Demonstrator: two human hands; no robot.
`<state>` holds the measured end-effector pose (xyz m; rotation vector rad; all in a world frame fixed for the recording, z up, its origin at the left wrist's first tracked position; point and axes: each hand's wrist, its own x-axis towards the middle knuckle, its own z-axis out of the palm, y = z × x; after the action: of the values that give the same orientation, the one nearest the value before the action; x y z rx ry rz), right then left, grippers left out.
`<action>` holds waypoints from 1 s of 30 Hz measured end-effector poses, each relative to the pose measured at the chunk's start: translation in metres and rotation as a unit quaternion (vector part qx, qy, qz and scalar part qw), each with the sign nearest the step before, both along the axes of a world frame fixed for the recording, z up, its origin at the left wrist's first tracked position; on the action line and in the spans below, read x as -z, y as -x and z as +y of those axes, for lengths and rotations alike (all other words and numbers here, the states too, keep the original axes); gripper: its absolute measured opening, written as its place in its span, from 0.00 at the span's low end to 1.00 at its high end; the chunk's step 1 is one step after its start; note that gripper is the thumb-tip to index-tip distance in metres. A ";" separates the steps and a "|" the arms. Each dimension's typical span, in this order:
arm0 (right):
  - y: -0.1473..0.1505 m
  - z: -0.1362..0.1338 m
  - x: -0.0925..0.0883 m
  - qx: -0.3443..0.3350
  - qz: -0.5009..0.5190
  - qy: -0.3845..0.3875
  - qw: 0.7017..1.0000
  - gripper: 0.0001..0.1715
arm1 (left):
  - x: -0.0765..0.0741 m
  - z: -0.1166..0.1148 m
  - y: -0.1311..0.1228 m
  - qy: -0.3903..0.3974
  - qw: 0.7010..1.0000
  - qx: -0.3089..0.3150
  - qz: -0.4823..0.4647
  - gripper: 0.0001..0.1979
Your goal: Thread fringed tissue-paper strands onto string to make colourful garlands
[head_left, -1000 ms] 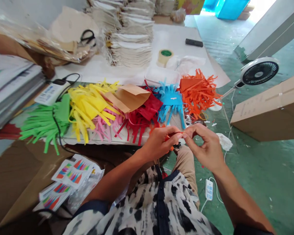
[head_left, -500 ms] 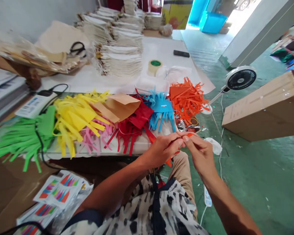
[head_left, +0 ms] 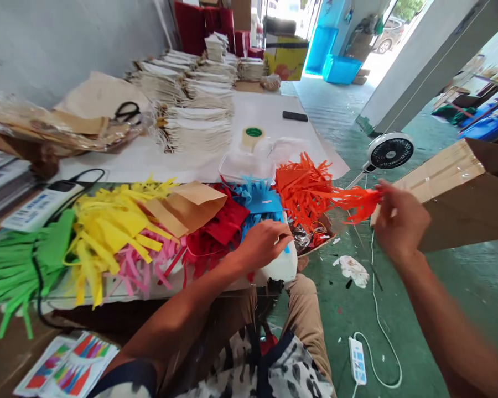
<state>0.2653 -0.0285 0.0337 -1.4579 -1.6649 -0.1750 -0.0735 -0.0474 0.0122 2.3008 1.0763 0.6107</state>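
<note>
One orange tassel [head_left: 360, 203], all thin loose strips, stretches from the pinching right hand [head_left: 401, 222] to the orange pile [head_left: 302, 187]. That hand reaches outward; the left hand [head_left: 265, 243] curls near the blue fringe [head_left: 262, 201], whether gripping anything I can't tell.

Black-handled scissors [head_left: 128, 111] lie by plastic-wrapped brown sheets [head_left: 83, 126] at the left, near stacks of pale, flat pieces [head_left: 199, 121]. On the white tabletop [head_left: 265, 105] sit a tape roll [head_left: 253, 137] with a green core and a dark, slim object [head_left: 295, 116]. A white fan [head_left: 390, 151] and a cardboard box [head_left: 473, 199] stand at the right; a white power strip [head_left: 358, 362] rests on the green floor [head_left: 477, 287].
</note>
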 end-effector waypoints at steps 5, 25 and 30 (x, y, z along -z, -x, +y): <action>0.040 -0.004 0.037 -0.123 -0.256 0.148 0.947 0.22 | 0.002 0.055 -0.017 -0.123 0.988 -0.079 0.055 0.22; 0.038 0.203 0.028 0.096 0.053 0.239 0.965 0.20 | 0.030 0.090 -0.022 -0.198 0.970 -0.015 0.138 0.14; 0.034 0.190 0.005 0.089 0.059 0.207 0.972 0.24 | 0.031 0.086 -0.024 -0.191 0.971 -0.018 0.145 0.16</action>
<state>0.2313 0.1615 0.0289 -1.8921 -1.5297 0.1706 -0.0500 0.0382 -0.0184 2.7773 1.2217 0.5439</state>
